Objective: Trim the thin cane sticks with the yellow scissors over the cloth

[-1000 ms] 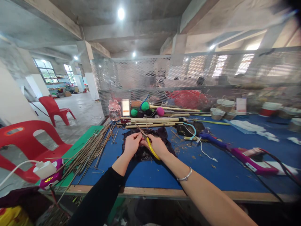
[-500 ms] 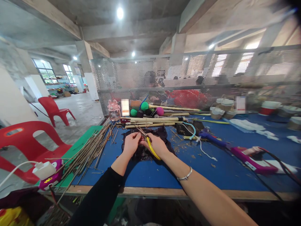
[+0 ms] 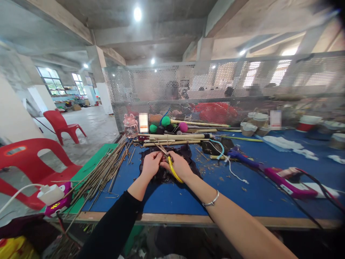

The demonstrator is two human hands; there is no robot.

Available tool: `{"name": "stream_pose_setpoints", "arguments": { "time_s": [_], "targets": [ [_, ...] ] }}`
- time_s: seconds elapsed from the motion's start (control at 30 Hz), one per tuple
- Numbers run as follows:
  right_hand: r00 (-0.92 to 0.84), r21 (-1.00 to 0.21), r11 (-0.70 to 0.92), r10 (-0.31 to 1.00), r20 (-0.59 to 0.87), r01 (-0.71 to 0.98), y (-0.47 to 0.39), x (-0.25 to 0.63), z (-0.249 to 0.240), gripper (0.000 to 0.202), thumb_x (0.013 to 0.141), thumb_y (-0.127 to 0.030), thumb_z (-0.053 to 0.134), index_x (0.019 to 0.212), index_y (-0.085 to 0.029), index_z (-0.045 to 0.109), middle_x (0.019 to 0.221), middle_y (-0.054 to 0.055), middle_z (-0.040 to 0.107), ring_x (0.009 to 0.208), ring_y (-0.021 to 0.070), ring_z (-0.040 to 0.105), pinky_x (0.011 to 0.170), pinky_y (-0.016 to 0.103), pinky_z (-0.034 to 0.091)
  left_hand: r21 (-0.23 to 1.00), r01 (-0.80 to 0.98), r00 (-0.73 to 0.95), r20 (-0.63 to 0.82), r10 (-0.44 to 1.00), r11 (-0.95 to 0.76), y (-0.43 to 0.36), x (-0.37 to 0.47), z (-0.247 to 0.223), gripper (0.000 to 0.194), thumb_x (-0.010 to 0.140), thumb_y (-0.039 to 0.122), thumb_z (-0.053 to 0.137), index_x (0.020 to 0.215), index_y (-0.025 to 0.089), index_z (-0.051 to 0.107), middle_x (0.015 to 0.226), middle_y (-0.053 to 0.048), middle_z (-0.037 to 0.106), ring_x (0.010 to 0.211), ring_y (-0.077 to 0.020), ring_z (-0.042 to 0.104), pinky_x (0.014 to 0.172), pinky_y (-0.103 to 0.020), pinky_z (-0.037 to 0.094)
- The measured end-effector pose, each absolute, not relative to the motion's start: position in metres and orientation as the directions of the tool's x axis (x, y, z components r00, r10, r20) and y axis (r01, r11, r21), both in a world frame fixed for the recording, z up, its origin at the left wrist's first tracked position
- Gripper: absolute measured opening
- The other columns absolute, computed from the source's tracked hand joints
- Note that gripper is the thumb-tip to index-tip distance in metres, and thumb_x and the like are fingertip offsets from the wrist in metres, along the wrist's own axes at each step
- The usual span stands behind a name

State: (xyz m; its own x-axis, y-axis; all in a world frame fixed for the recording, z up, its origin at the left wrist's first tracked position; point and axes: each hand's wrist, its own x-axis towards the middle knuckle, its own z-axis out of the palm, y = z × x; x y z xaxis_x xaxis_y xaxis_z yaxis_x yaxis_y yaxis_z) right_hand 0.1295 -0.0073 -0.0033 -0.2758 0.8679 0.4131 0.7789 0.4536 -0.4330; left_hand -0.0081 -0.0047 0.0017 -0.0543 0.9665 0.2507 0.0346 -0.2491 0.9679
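Gripping yellow-handled scissors (image 3: 174, 172), blades pointing far and left, the right hand (image 3: 182, 167) is close beside the left hand (image 3: 151, 165), whose fingertips are bunched; what they pinch cannot be told. Both are over crumpled dark material (image 3: 188, 152) on the blue table (image 3: 242, 198), right of thin sticks (image 3: 101, 176).

Head camera looks forward, down over table (image 3: 167, 201); right seems blurred.

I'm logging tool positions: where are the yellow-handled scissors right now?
In the head view, the yellow-handled scissors are just below centre, in the right hand beside the left hand, over the dark cloth.
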Motion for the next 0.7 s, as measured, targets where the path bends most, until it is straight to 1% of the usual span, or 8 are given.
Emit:
{"name": "stream_pose_setpoints", "arguments": {
  "time_s": [0.2,0.33,0.4,0.5,0.6,0.7],
  "targets": [
    [-0.256,-0.490,0.442,0.879,0.402,0.751,-0.0065,0.1295,-0.0015,0.038,0.070,-0.049,0.058,0.097,-0.022,0.053,0.080,0.005,0.064,0.076,0.0193,0.061,0.063,0.024,0.040,0.962,0.028,-0.085,0.272,0.959,-0.270,0.0004,-0.0105,-0.0051,0.023,0.071,0.033,0.056,0.077,0.013,0.065,0.069,-0.006,0.066,0.063,-0.0151,0.060,0.060,-0.025,0.048],
    [-0.242,-0.489,0.419,0.891,0.385,0.765,-0.0060,0.1291,-0.0026,0.037,0.071,-0.049,0.057,0.097,-0.023,0.054,0.079,0.004,0.065,0.075,0.0195,0.062,0.061,0.024,0.040,0.972,-0.035,-0.119,0.227,0.967,-0.232,0.0003,-0.0095,-0.0033,0.022,0.071,0.032,0.055,0.077,0.013,0.064,0.071,-0.006,0.066,0.065,-0.0155,0.060,0.058,-0.025,0.048],
    [-0.238,-0.465,0.414,0.889,0.391,0.782,-0.0065,0.1286,-0.0035,0.039,0.070,-0.050,0.057,0.098,-0.023,0.052,0.081,0.004,0.065,0.075,0.0192,0.061,0.061,0.024,0.040,0.973,-0.073,-0.126,0.207,0.970,-0.217,-0.0010,-0.0086,-0.0009,0.021,0.072,0.031,0.054,0.076,0.013,0.063,0.068,-0.005,0.065,0.062,-0.0146,0.059,0.056,-0.024,0.048],
    [-0.249,-0.426,0.420,0.882,0.400,0.802,-0.0078,0.1272,-0.0044,0.045,0.068,-0.051,0.059,0.101,-0.024,0.048,0.089,0.004,0.062,0.080,0.0186,0.059,0.063,0.024,0.039,0.972,-0.086,-0.118,0.209,0.971,-0.219,-0.0030,-0.0073,0.0018,0.020,0.072,0.030,0.052,0.075,0.013,0.063,0.065,-0.004,0.064,0.058,-0.0133,0.058,0.055,-0.023,0.048],
    [-0.266,-0.423,0.438,0.874,0.407,0.794,-0.0081,0.1257,-0.0047,0.051,0.067,-0.050,0.060,0.107,-0.023,0.044,0.095,0.005,0.058,0.088,0.0180,0.056,0.069,0.025,0.039,0.971,-0.063,-0.115,0.223,0.968,-0.231,-0.0037,-0.0066,0.0020,0.017,0.072,0.027,0.052,0.074,0.014,0.063,0.065,-0.003,0.064,0.057,-0.0127,0.058,0.056,-0.023,0.048],
    [-0.276,-0.434,0.457,0.866,0.418,0.777,-0.0077,0.1249,-0.0048,0.048,0.069,-0.048,0.059,0.106,-0.022,0.044,0.094,0.005,0.057,0.089,0.0178,0.055,0.071,0.025,0.038,0.965,-0.033,-0.103,0.255,0.962,-0.259,-0.0035,-0.0065,0.0011,0.017,0.071,0.027,0.053,0.074,0.014,0.063,0.066,-0.003,0.065,0.058,-0.0128,0.058,0.058,-0.023,0.047]
  ]
}}
